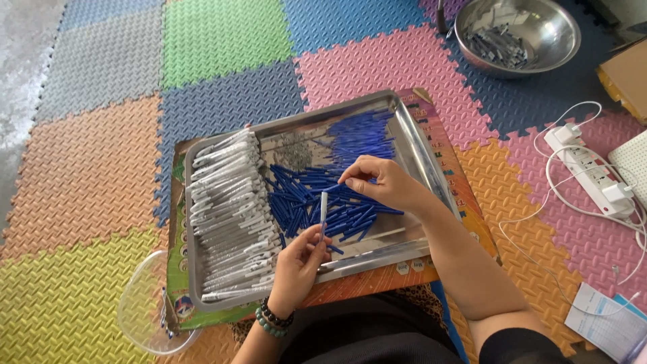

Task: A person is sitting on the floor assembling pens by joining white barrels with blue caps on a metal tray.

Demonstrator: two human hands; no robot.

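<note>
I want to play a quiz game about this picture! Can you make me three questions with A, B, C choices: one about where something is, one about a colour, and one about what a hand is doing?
1. Where is the metal bowl?
A. top right on the mat
B. inside the tray
C. on the person's lap

2. What colour are the small caps piled in the tray?
A. red
B. blue
C. yellow

3. What is the left hand doing?
A. lying flat
B. holding a white pen upright
C. gripping the bowl

Answers:
1 A, it sits beyond the tray at the top right.
2 B, the pile is dark blue.
3 B, its fingers pinch the pen.
</note>
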